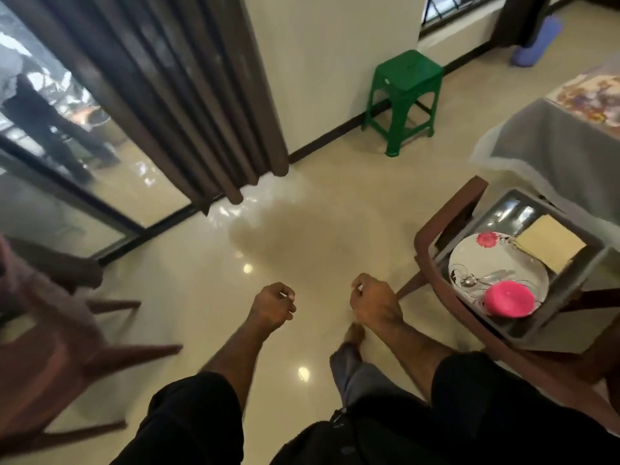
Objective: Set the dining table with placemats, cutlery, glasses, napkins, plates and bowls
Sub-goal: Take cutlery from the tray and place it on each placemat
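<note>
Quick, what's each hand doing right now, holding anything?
Left hand: fingers loosely curled, holding nothing, out over the floor.
Right hand: fingers loosely curled, holding nothing, short of the tray on the chair.

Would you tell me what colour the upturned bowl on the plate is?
The bowl is bright pink, seen in the head view.

So the tray [523,325] sits on the chair [432,236], with a plate [483,260], bowl [509,299] and napkin [550,245] in it; stool [404,95] well behind the chair.
</note>
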